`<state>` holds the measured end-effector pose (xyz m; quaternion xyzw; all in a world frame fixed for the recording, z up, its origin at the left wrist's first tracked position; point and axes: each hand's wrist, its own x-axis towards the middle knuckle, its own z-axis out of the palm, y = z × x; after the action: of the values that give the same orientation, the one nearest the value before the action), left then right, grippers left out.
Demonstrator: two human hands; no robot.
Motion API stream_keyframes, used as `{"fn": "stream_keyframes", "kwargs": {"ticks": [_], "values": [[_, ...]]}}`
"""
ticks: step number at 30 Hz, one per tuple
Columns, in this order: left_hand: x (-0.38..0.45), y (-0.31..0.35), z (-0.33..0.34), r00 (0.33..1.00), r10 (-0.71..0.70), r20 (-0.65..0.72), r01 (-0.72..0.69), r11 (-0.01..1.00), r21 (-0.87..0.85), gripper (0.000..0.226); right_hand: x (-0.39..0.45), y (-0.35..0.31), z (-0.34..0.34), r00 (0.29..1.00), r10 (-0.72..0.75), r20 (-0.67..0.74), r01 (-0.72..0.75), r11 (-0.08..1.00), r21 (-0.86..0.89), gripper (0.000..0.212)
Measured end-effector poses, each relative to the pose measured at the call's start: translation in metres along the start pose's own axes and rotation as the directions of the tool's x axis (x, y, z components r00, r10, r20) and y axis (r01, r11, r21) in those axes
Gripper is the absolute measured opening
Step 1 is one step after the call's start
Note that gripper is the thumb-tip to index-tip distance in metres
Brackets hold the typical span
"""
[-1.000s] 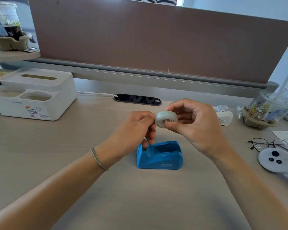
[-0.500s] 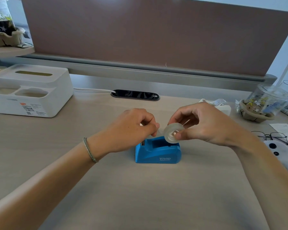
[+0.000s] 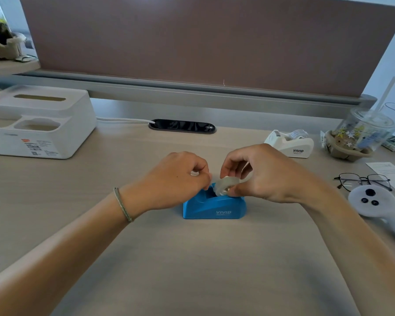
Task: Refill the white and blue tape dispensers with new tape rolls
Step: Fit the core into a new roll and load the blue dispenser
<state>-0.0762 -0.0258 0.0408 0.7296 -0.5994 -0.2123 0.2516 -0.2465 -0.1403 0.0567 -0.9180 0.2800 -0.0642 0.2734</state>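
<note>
White dispenser (image 3: 289, 143): roll seated, apparently done. Blue dispenser (image 3: 214, 205): roll (image 3: 225, 185) at cradle, unseated, pinched by right hand (image 3: 263, 173); left hand (image 3: 179, 180) fingers pinched, seemingly on tape end.

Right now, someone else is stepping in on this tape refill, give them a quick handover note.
Right hand: pinching the new tape roll just above the blue dispenser, not seated yet.
Left hand: fingertips closed at the dispenser's front end; whether it holds the tape's loose end is hidden.
White dispenser: back right on the desk, roll already in it.
Left: seat the roll in the blue one and bring the tape to its cutter.
</note>
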Motion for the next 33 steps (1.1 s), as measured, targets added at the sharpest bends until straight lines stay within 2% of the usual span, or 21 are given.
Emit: {"fn": "stream_keyframes", "kwargs": {"ticks": [6,12,17,21,24,27,29,33], "values": [[0.0,-0.004,0.002,1.0,-0.002,0.015,0.002,1.0,0.016,0.027,0.001,0.001,0.0,1.0,0.012,0.012,-0.012,1.0,-0.022,0.021],[0.001,-0.004,0.005,0.998,-0.012,0.064,0.011,1.0,0.025,0.027,0.005,0.009,0.001,1.0,-0.001,0.025,0.0,0.999,0.041,0.023],[0.001,-0.005,0.005,0.997,-0.026,0.073,0.024,0.999,0.034,0.027,0.01,0.028,0.001,0.996,-0.041,0.082,0.018,0.966,0.26,0.013],[0.001,-0.005,0.006,0.997,-0.031,0.077,0.028,0.999,0.042,0.028,0.013,0.042,0.009,0.994,-0.045,0.102,0.0,0.914,0.405,0.02],[0.002,-0.006,0.007,0.999,-0.017,0.029,0.016,0.999,0.036,0.027,0.015,0.053,0.015,0.986,-0.071,0.148,-0.013,0.865,0.502,0.015],[0.002,-0.006,0.007,1.0,-0.018,0.017,0.017,0.999,0.028,0.027,0.017,0.066,0.02,0.979,-0.089,0.181,-0.046,0.773,0.633,0.029],[0.002,-0.005,0.007,1.0,-0.019,0.025,0.018,0.999,0.034,0.027,0.018,0.072,0.023,0.974,-0.098,0.205,-0.068,0.735,0.674,0.046],[0.003,-0.006,0.007,0.999,-0.01,0.05,0.007,0.998,0.063,0.027,0.018,0.076,0.024,0.97,-0.097,0.223,-0.084,0.727,0.681,0.038]]}}
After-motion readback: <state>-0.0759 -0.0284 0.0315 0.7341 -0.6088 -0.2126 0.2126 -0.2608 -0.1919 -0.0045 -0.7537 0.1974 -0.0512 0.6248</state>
